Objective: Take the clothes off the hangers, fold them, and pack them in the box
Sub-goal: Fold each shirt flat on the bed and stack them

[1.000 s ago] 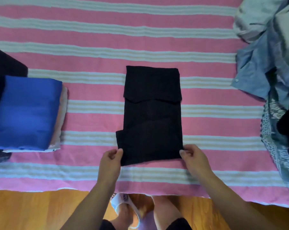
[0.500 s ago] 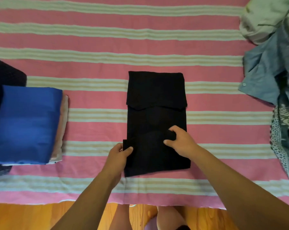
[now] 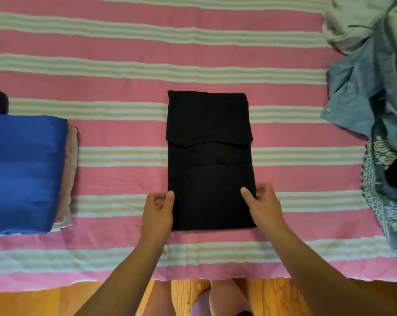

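I see L hand (image 3: 157, 210) and R hand (image 3: 265, 206) pinching the black garment (image 3: 210, 160) at its side edges, near end, mid-bed (image 3: 115, 83). Risk: uneven lift on next fold, layers slip, far flap opens. Stack (image 3: 26, 169) left; unfolded pile (image 3: 371, 87) far right.

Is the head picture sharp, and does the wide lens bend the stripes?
Head view: mostly sharp, soft even light, no glare; the blanket stripes bow slightly; the black garment is so dark that its folds barely show; the unfolded clothes pile is cropped.
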